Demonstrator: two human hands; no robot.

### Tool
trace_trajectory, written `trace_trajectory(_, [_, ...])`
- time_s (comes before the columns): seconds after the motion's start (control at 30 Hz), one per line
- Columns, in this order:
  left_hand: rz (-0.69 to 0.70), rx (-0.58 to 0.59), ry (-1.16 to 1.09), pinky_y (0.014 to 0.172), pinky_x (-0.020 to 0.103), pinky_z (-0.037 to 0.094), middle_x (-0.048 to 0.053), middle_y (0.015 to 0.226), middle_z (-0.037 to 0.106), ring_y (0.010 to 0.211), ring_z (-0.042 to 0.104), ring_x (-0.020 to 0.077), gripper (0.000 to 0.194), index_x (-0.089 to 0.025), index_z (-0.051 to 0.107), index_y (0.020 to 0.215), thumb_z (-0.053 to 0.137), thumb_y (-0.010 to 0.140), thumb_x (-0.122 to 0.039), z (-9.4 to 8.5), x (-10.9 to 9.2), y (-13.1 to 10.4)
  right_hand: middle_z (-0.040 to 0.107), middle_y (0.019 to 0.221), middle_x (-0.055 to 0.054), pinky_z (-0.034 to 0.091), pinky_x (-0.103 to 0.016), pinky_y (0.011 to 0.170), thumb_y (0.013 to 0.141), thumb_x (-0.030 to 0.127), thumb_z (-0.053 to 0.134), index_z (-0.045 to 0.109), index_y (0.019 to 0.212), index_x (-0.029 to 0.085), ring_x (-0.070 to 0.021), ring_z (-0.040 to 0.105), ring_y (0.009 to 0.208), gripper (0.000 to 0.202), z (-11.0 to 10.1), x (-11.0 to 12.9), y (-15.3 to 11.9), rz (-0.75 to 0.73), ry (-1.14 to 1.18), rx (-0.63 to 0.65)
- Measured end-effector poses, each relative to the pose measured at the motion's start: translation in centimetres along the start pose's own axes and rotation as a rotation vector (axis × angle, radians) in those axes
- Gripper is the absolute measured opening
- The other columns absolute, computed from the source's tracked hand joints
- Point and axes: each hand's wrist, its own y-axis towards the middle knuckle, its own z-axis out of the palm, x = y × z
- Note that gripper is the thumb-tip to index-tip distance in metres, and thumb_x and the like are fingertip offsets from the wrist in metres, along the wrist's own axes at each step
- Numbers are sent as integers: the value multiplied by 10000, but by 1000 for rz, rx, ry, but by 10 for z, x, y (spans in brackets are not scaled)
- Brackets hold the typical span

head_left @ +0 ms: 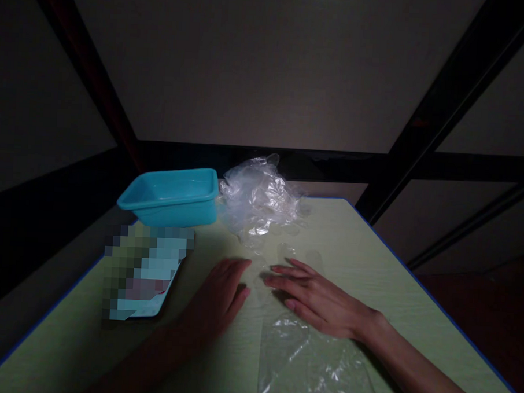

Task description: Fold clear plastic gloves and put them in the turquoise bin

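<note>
A clear disposable plastic glove (324, 367) lies spread on the table, its wide cuff end toward me and its finger parts pointing away. My right hand (318, 294) rests palm down across the glove, fingers stretched out and a little apart. To the left, my left hand (225, 290) hovers at or touches the tabletop beside the glove's fingers; its thumb stands apart from the other fingers and it holds nothing. Farther back sits a crumpled heap of similar clear plastic gloves (262, 199).
A turquoise plastic basin (174, 213) stands at the table's back left, left of the heap. In front of it lies a flat, phone-like object (154, 278), mostly blurred out. The pale green table (395, 318) has a blue edge, with a wall behind it.
</note>
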Motion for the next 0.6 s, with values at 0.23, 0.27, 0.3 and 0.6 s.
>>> trace_trajectory(0.23, [-104,46,-120,1022,450,357,154,1296,481,1212,432,247,418,-118,391,1290,358,893,-244,6,14,6,539,1281,-126,157,-487,1105,931,227,352,409,1292,120,-210,330,1306,381,6,4,5,-24,-1,17])
trace_trajectory(0.27, [-100,48,-129,1024,439,358,147,1307,475,1217,430,239,419,-126,383,1297,354,896,-246,7,16,8,536,1285,-124,157,-484,1106,931,229,353,402,1299,124,-208,330,1306,386,7,4,6,-25,-1,19])
trace_trajectory(0.3, [-92,50,-128,1022,427,363,140,1310,475,1217,435,231,418,-135,376,1302,346,901,-247,7,18,10,531,1292,-121,156,-482,1106,932,232,354,392,1309,129,-205,328,1307,392,8,4,6,-27,-2,21])
trace_trajectory(0.6, [6,109,102,991,436,386,159,1220,560,1170,482,246,328,-118,494,1194,358,914,-221,30,40,66,489,1340,-95,135,-492,1110,940,250,349,366,1328,157,-211,332,1303,399,10,8,9,-5,8,0])
